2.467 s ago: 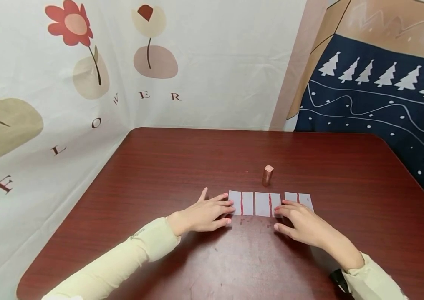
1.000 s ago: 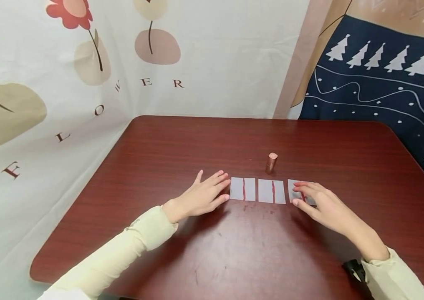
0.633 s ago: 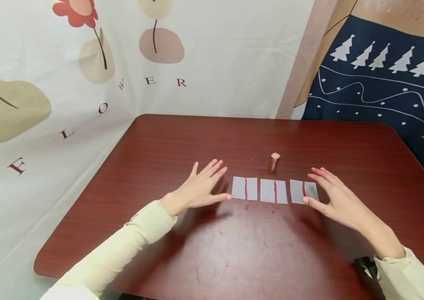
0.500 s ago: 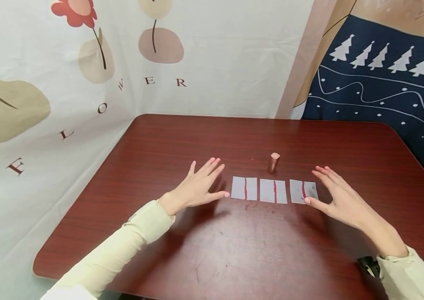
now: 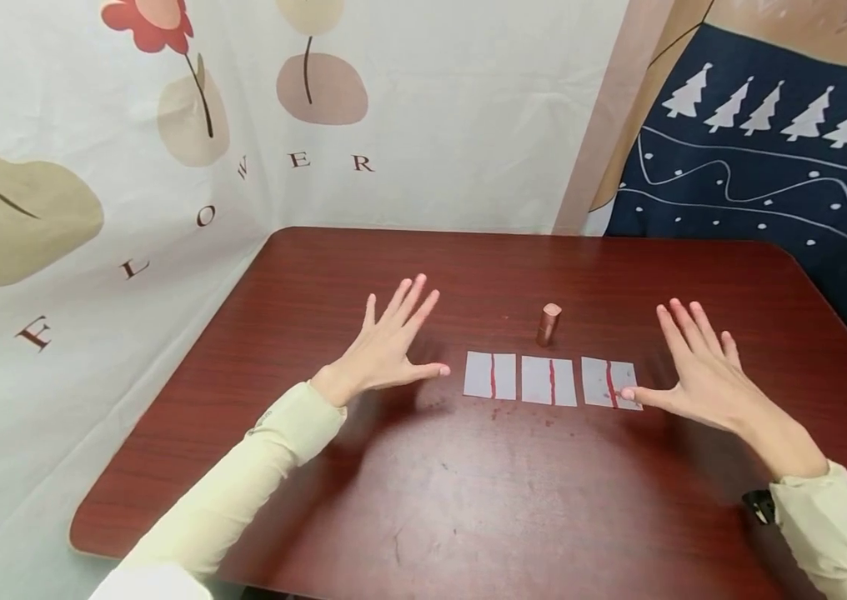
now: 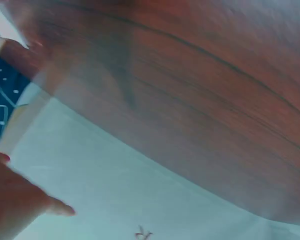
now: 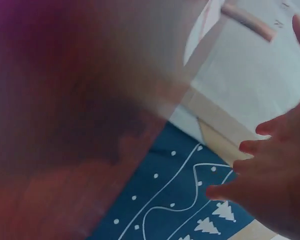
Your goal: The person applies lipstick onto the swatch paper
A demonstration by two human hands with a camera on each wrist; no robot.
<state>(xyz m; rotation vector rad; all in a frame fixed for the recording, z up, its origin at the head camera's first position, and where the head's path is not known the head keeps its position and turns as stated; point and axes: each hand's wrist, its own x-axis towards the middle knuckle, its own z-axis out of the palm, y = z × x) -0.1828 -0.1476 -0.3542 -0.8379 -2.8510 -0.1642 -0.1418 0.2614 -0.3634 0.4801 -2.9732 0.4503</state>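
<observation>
Three white paper slips lie in a row on the table, each with a red line down it: the left slip (image 5: 478, 375), the middle slip (image 5: 536, 381) and the right slip (image 5: 593, 380). Just behind them stands an upright copper-coloured tube (image 5: 548, 325), shaped like a lipstick case. To the left of the row, my left hand (image 5: 382, 350) is spread with straight fingers and holds nothing. My right hand (image 5: 709, 383) is spread likewise on the right; its thumb overlaps the right slip's corner in the head view. The right wrist view also shows the tube (image 7: 248, 22).
The dark red table (image 5: 393, 271) has rounded corners. Faint reddish smudges (image 5: 498, 414) mark it in front of the slips. A white printed cloth (image 5: 461, 125) hangs behind and at left, a navy cloth with trees (image 5: 754, 200) at right. A black band (image 5: 759, 505) sits by the right cuff.
Both hands have drawn away from the paper slips, left hand to the left, right hand to the right, and their fingers have spread. The slips and the tube stay in place.
</observation>
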